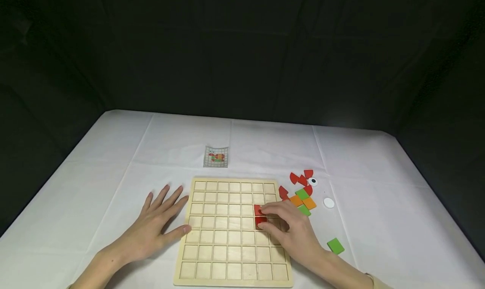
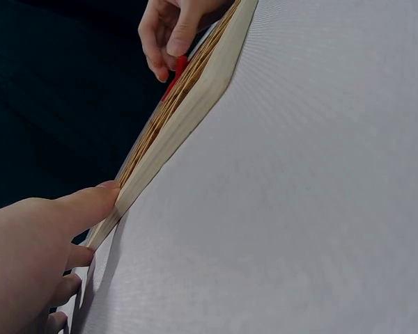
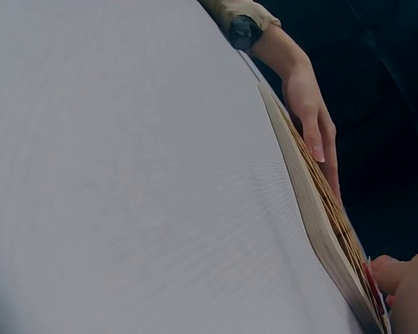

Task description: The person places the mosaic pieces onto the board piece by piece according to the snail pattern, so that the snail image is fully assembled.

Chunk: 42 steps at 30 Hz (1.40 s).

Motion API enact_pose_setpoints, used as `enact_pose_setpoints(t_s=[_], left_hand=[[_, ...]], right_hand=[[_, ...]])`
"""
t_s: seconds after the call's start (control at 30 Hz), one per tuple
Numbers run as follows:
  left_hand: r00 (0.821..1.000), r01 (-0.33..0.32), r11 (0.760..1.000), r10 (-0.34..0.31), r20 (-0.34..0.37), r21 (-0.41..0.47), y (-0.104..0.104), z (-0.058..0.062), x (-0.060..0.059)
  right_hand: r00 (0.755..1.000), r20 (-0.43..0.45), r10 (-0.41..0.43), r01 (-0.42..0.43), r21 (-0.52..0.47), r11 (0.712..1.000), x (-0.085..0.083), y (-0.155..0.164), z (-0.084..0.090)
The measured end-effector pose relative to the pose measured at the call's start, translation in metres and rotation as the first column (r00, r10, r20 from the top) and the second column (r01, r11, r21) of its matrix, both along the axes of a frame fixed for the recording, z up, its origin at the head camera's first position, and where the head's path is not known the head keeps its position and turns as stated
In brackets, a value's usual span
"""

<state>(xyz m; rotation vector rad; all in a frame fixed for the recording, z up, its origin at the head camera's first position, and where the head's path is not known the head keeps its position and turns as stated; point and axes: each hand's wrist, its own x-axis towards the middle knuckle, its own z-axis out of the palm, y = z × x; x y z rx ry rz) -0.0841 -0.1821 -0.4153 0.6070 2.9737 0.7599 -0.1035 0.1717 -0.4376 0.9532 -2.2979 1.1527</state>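
Observation:
A pale wooden grid board [image 1: 220, 238] with square cells lies flat on the table. My left hand [image 1: 157, 228] has its fingers straight and spread beside the board's left edge, with thumb and fingertips right at the rim. Over the board's right part, my right hand [image 1: 291, 226] pinches a red tile [image 1: 260, 223] between thumb and forefinger. Another red piece [image 1: 257, 209] shows just above it, partly covered by the forefinger. From the left wrist view, a red tile [image 2: 175, 75] sticks up at the board under the right hand's fingers.
Behind the board lies a small pattern card [image 1: 215, 157] with a coloured picture on a grid. To the right are loose red, orange [image 1: 309, 203] and green pieces, an eye disc [image 1: 312, 181], a white disc [image 1: 328, 203] and a separate green square [image 1: 335, 246]. Dark curtains surround the table.

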Motion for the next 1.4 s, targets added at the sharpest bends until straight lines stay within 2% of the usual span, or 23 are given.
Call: enact_pose_setpoints(t_s=[0.4, 0.9, 1.17, 1.3, 1.4], left_hand=[[1.000, 0.006, 1.000, -0.006, -0.004, 0.008, 0.000, 0.000, 0.001], [1.000, 0.018, 1.000, -0.017, -0.003, 0.011, 0.000, 0.001, 0.002], [1.000, 0.012, 1.000, -0.012, -0.006, 0.014, -0.002, -0.003, 0.003], [1.000, 0.009, 1.000, -0.009, -0.015, 0.007, -0.001, -0.003, 0.003], [1.000, 0.012, 1.000, -0.012, -0.020, 0.001, -0.001, 0.000, 0.002]], right_hand=[[0.999, 0.032, -0.005, 0.004, 0.037, 0.999, 0.000, 0.000, 0.000], [1.000, -0.022, -0.012, 0.014, 0.092, 0.996, 0.005, -0.001, 0.002], [1.000, -0.001, 0.005, -0.005, 0.057, 0.998, 0.006, 0.002, 0.001], [1.000, -0.009, -0.023, 0.023, 0.041, 0.999, 0.002, 0.013, 0.001], [0.996, -0.018, -0.083, 0.083, 0.048, 0.995, -0.002, 0.026, 0.001]])
